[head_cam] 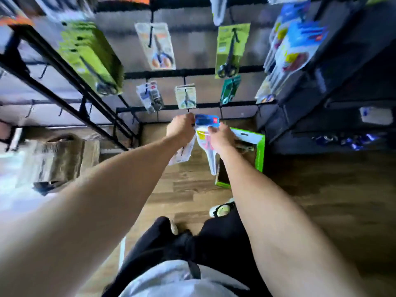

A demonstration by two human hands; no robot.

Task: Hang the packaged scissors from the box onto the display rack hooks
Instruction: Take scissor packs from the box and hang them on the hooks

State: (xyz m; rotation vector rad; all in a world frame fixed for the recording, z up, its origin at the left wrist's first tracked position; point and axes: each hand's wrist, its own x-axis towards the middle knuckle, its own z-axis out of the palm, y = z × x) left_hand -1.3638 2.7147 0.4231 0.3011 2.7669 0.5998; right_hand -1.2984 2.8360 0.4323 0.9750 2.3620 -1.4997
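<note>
Scissors pack in hand: a clear blister pack with a blue header card and a yellow sticker (pixel 206 133), held up at the lowest black crossbar of the black wire display rack (pixel 188 72), below the small green-carded pack (pixel 185 97) already hanging there.
View: head camera only, blurred by motion, so fine detail is lost.
Left hand: left hand (pixel 182 128), fingers curled at the top left corner of the blue header; a second pale pack (pixel 182 152) hangs under this hand, and whether the hand also holds it I cannot tell.
Right hand: right hand (pixel 220 137), fingers bent round the right edge of the clear pack, steadying it.
Hook: the hook meant for this pack is hidden behind the hands and header.
Supply box: an open bright green cardboard box (pixel 258 146) stands on the wood-plank floor (pixel 321 200) just right of the hands, at the foot of the rack.
Step in hand: judged to be hooking on, with the header lined up to the bar.
Next move calls for: finding the hang hole, sliding it over the hook tip, then letting go with both hands once the pack hangs free.
Already hung: several carded scissors on the higher bars.
</note>
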